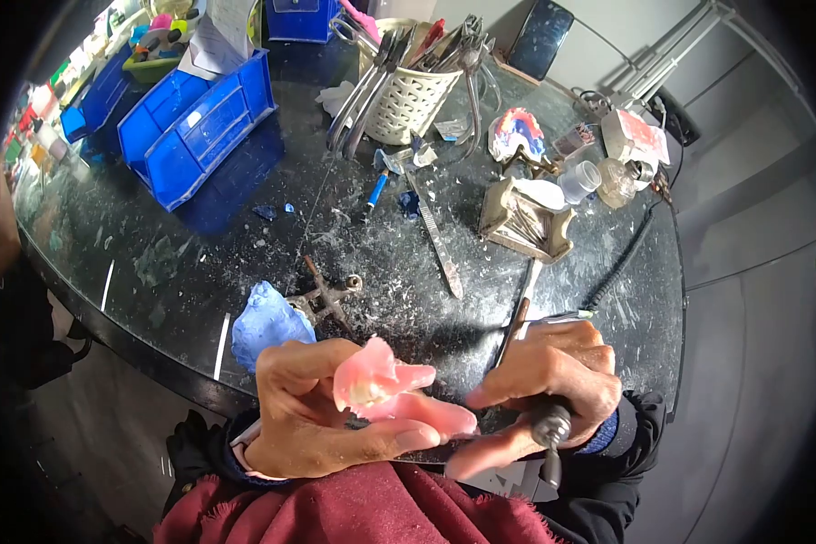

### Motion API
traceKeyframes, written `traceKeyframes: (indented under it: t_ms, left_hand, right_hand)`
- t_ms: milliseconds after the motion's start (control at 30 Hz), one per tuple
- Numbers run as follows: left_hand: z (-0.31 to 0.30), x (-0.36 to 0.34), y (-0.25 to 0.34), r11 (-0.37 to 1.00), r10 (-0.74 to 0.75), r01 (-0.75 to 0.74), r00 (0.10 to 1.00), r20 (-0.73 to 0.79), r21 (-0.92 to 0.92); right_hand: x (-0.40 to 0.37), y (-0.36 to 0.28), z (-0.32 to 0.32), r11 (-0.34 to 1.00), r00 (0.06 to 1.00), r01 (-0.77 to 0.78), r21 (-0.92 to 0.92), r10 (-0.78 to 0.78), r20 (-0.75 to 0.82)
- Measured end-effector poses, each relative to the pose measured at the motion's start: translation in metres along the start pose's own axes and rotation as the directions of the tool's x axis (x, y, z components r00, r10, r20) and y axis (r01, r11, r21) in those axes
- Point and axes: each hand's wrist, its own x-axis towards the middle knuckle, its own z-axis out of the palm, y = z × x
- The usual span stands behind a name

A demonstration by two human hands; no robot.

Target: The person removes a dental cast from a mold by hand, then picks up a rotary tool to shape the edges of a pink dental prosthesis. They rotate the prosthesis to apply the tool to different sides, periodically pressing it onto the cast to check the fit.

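Observation:
My left hand (290,417) is closed around a pink denture (376,376) with pale teeth, gripping it between thumb and fingers. To its right, my right hand (562,367) holds a rotary handpiece (550,426) against the palm, its narrow tip pointing down towards my lap. Thumb and forefinger of that hand reach out apart, close to the denture's right end. Just beyond the left hand lies a light blue plaster-like lump (267,326), beside a metal articulator-like frame (331,297).
A white basket (403,104) of pliers and hand tools stands at the back. Blue bins (199,136) are at the left. A metal spatula (440,249) lies mid-table among scraps. To the right are a small tray (526,227), a dental model (517,136) and a clear cup (578,181).

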Motion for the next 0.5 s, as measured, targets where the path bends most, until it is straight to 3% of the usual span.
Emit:
traceKeyframes:
  t_ms: [100,167,200,233,267,333,433,500]
  left_hand:
    - [0.0047,0.0025,-0.0012,0.994,0.090,-0.088,0.995,-0.032,0.063]
    - [0.0061,0.0053,-0.0017,0.993,0.110,-0.109,0.994,-0.020,0.054]
    - [0.0050,0.0047,-0.0025,0.986,0.133,-0.129,0.991,-0.024,0.103]
    - [0.0027,0.0039,-0.0038,0.977,0.155,-0.149,0.988,-0.026,0.153]
    - [0.0010,0.0032,-0.0046,0.965,0.177,-0.168,0.984,-0.027,0.203]
    - [-0.0009,0.0054,-0.0041,0.921,0.251,-0.245,0.968,0.019,0.302]
    - [-0.0007,0.0035,-0.0047,0.916,0.238,-0.227,0.971,0.009,0.331]
    - [-0.0025,0.0032,-0.0040,0.881,0.255,-0.247,0.966,0.036,0.403]
  right_hand:
    - [0.0021,-0.0047,-0.0079,0.994,0.995,-0.040,0.103,0.030,0.091]
    - [0.0010,-0.0074,-0.0010,0.967,0.991,-0.136,0.218,0.132,0.032]
    - [0.0005,-0.0085,0.0015,0.944,0.983,-0.179,0.276,0.184,0.007]
    - [-0.0005,-0.0072,-0.0073,0.921,0.971,-0.231,0.314,0.201,0.125]
    - [0.0001,-0.0057,-0.0021,0.922,0.984,-0.176,0.344,0.173,0.042]
    - [-0.0015,-0.0093,-0.0056,0.874,0.955,-0.293,0.388,0.286,0.076]
    - [0.0022,-0.0144,-0.0036,0.861,0.926,-0.349,0.370,0.377,-0.003]
    - [0.0031,-0.0130,-0.0030,0.919,0.947,-0.292,0.265,0.316,-0.054]
